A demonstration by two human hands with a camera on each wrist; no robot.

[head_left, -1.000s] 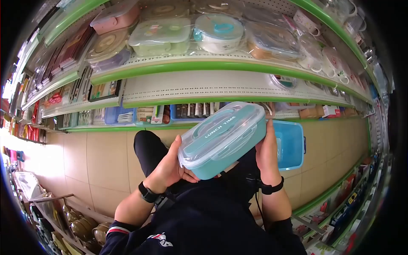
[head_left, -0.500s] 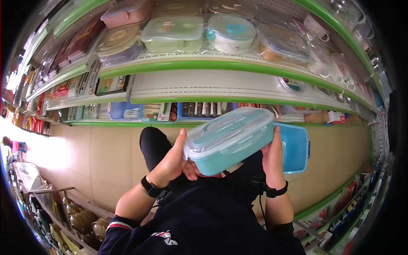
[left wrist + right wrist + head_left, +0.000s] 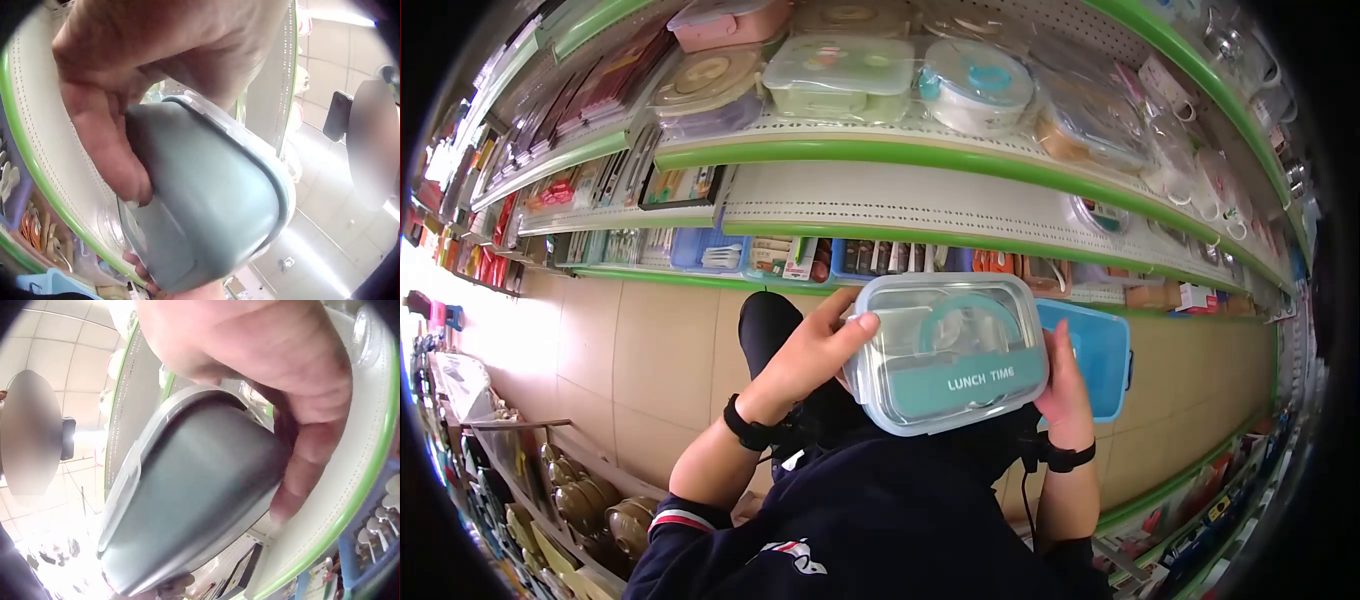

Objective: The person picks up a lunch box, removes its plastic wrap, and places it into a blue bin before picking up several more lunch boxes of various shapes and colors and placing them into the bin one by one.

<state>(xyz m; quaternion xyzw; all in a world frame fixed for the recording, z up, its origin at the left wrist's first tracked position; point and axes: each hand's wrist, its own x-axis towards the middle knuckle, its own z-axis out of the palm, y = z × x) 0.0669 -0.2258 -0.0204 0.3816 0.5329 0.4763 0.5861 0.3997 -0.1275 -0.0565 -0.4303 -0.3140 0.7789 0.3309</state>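
A teal lunch box (image 3: 970, 390) with a clear lid lettered "LUNCH TIME" is held in front of the torso, its lid facing the head camera. My left hand (image 3: 815, 355) grips its left end, thumb at the lid's edge. At the right end, my right hand (image 3: 1065, 390) holds the box between thumb and fingers. The left wrist view shows fingers (image 3: 115, 150) curled under the teal base (image 3: 212, 181). Fingers (image 3: 303, 462) also bend around the base (image 3: 194, 469) in the right wrist view. Through the lid, a teal handle-like arc is visible.
A blue basket (image 3: 1100, 350) stands on the tiled floor behind the right hand. Ahead, a green-edged shelf (image 3: 880, 155) bears wrapped food containers, including a green box (image 3: 840, 80) and a round white bowl (image 3: 975, 95). Trays of utensils (image 3: 885, 258) sit on the lowest shelf.
The lunch box has turned from a slant showing its teal side to nearly level, with its lid toward the head camera. Both hands keep hold; the left thumb has shifted along the lid's edge.
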